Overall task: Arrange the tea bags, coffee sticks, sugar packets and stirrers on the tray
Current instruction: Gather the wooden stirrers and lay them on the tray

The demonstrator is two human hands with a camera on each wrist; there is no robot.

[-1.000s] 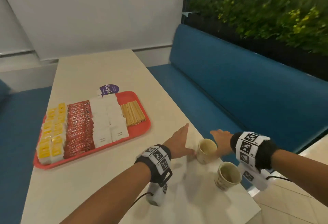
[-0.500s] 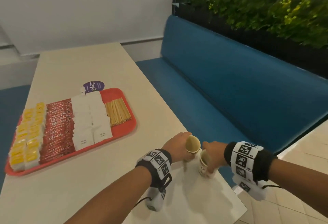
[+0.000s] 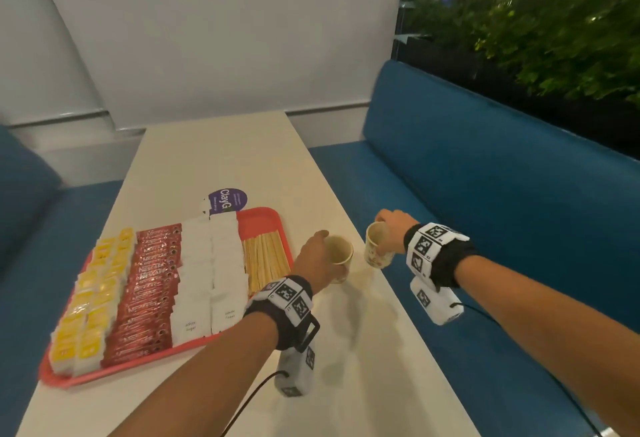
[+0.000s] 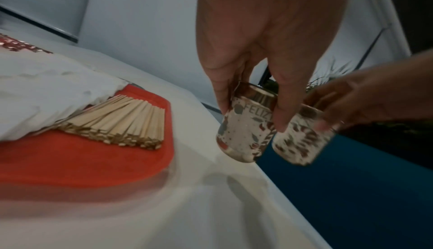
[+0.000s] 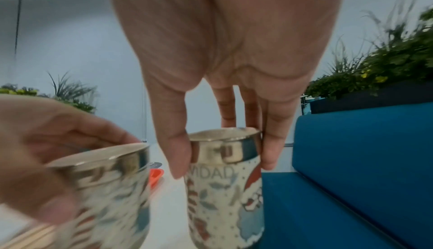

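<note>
1. two paper cups are held, one per hand, both lifted above the table (image 3: 221,159) near its right edge, just right of the tray (image 3: 263,221).
2. left hand (image 3: 313,260) grips the left cup (image 3: 337,258) from above, thumb and fingers (image 4: 284,104) curled round its rim and upper wall; cup is a bit tilted in the left wrist view.
3. right hand (image 3: 393,230) holds the right cup (image 3: 377,249) the same way, thumb on one side and fingers (image 5: 269,142) on the other side of the gold rim.
4. both cups have gold rim and printed pattern w/ red and blue-grey shapes; they are close side by side, i cannot tell if they touch.
5. tray is red and lies on the table, left of the hands.
6. on the tray, from left to right: tea bags (image 3: 90,301) w/ yellow labels in 2 columns, red coffee sticks (image 3: 147,291) in a long row, white sugar packets (image 3: 211,273) in 2 columns, wooden stirrers (image 3: 265,258) in a flat bundle at the right end.
7. stirrers lie just beside the sugar packets; some red tray bottom shows around them.
8. purple round sticker (image 3: 228,199) is on the table behind the tray's far edge.
9. blue bench (image 3: 485,194) runs along the right side of the table, green plants (image 3: 554,27) behind it.
</note>
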